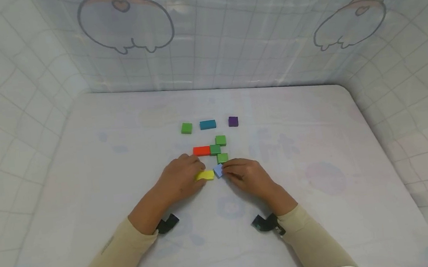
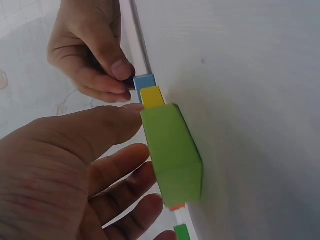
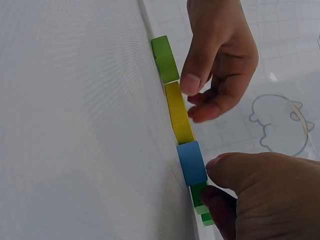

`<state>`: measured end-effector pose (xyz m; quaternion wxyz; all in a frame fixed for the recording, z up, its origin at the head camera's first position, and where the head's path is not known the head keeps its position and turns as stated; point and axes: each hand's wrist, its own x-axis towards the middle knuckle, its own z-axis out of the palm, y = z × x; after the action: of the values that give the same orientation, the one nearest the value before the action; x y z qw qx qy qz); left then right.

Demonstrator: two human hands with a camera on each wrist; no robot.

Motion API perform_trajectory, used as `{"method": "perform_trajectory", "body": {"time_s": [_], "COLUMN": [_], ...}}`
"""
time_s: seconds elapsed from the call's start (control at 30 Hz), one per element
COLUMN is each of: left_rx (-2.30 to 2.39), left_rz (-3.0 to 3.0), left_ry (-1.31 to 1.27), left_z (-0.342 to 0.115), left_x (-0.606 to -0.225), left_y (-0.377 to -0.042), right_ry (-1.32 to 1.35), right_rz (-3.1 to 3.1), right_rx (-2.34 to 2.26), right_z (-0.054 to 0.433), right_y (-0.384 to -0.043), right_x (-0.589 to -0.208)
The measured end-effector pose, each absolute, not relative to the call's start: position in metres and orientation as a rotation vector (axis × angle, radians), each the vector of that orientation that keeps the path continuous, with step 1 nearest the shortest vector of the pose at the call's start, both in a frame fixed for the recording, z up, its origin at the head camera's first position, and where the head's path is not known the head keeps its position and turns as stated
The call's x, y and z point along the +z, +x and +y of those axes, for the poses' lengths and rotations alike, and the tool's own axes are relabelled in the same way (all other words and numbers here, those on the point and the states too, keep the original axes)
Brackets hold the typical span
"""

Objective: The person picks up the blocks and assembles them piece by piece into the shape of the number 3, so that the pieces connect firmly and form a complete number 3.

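My left hand (image 1: 181, 177) bends around a yellow block (image 1: 206, 176), its thumb by the near side and its fingers beyond; no firm grip shows. Beside the yellow block, a light green block (image 2: 172, 150) lies under this hand, hidden in the head view. With thumb and forefinger my right hand (image 1: 248, 176) pinches a light blue block (image 1: 218, 171), which sits at a slant past the yellow block's right end. Just above are a green block (image 1: 222, 157), a darker green block (image 1: 215, 150), another green block (image 1: 220, 140) and a red block (image 1: 202, 151).
Farther back, a green block (image 1: 186, 128), a teal block (image 1: 207, 124) and a purple block (image 1: 233, 121) stand apart in a row. All lie on a pale table (image 1: 299, 150). A patterned curtain (image 1: 226, 30) rises behind the table and along both sides.
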<state>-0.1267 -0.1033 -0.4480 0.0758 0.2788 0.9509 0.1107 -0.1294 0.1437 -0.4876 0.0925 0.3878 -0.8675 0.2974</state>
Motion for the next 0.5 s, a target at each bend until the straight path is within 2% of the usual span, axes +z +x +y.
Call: {"method": "perform_trajectory", "body": {"time_s": [0.3, 0.5], "left_rx": [0.374, 0.365], "left_rz": [2.791, 2.731], "left_ry": [0.685, 0.684], "left_z": [-0.116, -0.125], "left_x": [-0.442, -0.442], "left_y": [-0.119, -0.111], "right_ry": [1.085, 1.091], "right_rz": [-2.563, -2.531], "right_rx": [0.961, 0.979], "right_z": [0.145, 0.143], "right_y": [-0.129, -0.129], "right_x": [-0.487, -0.488]}}
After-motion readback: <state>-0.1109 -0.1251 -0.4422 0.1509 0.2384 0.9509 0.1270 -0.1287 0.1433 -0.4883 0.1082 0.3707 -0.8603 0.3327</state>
